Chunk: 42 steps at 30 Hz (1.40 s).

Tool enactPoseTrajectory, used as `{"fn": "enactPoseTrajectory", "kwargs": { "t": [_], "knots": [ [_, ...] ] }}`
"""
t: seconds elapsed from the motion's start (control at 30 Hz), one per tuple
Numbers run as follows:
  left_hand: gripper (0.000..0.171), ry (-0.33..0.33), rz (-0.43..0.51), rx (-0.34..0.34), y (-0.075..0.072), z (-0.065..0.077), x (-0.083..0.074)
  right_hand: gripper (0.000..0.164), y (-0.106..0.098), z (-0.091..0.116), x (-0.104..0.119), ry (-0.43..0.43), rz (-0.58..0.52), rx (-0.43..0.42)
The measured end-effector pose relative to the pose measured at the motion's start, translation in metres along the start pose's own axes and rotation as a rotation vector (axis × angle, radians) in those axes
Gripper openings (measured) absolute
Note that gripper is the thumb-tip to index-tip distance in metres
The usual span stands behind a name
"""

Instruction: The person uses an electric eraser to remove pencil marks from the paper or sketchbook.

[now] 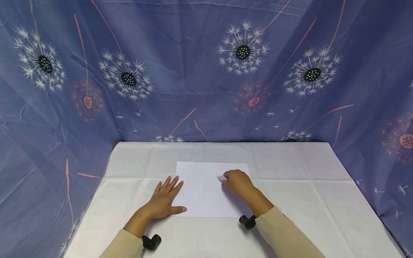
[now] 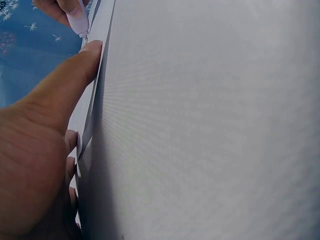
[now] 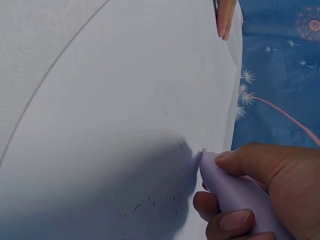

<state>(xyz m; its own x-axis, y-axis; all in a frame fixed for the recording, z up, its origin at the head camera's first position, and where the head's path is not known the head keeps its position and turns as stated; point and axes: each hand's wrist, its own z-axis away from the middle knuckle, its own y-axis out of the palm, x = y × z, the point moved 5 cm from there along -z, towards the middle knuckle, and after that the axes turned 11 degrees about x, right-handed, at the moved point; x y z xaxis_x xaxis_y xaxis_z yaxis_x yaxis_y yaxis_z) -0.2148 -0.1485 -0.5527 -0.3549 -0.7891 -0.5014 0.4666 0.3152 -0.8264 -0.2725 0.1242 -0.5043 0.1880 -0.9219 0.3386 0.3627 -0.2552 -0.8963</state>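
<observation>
A white sheet of paper [image 1: 203,200] lies on the white-covered table, with faint grey lines near its middle. At its left edge my left hand [image 1: 164,202] rests with fingers spread, the fingertips and thumb on the paper. My right hand [image 1: 238,183], over the sheet's right part, grips a thick lavender handheld tool [image 3: 232,192] that tapers to a narrow tip. The tip is right at the paper surface in the right wrist view. Small dark specks are scattered on the paper around it. My right fingers hide much of the tool in the head view.
A white cloth [image 1: 293,209] with fold creases covers the table. Behind and beside it hangs a blue curtain [image 1: 181,66] with a dandelion print. Black wrist cameras are strapped to the left wrist [image 1: 152,242] and the right wrist [image 1: 247,222].
</observation>
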Motion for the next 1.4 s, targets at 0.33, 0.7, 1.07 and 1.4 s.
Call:
{"fn": "enactPoseTrajectory", "kwargs": {
  "t": [0.33,0.7,1.07,1.4],
  "knots": [
    [0.096,-0.015,0.008,0.01,0.0,0.0,0.0,0.033,-0.001,-0.009,-0.001,0.015,0.002,-0.013],
    [0.097,0.009,0.016,-0.018,0.002,0.001,0.002,0.035,0.0,-0.007,-0.001,0.031,-0.015,0.008],
    [0.098,0.059,0.04,-0.053,0.003,0.0,0.004,0.032,0.001,-0.012,-0.001,0.013,-0.006,-0.023],
    [0.096,-0.027,0.005,0.019,0.0,0.0,0.001,0.03,0.001,-0.007,-0.003,0.005,-0.018,-0.028]
  ]
}}
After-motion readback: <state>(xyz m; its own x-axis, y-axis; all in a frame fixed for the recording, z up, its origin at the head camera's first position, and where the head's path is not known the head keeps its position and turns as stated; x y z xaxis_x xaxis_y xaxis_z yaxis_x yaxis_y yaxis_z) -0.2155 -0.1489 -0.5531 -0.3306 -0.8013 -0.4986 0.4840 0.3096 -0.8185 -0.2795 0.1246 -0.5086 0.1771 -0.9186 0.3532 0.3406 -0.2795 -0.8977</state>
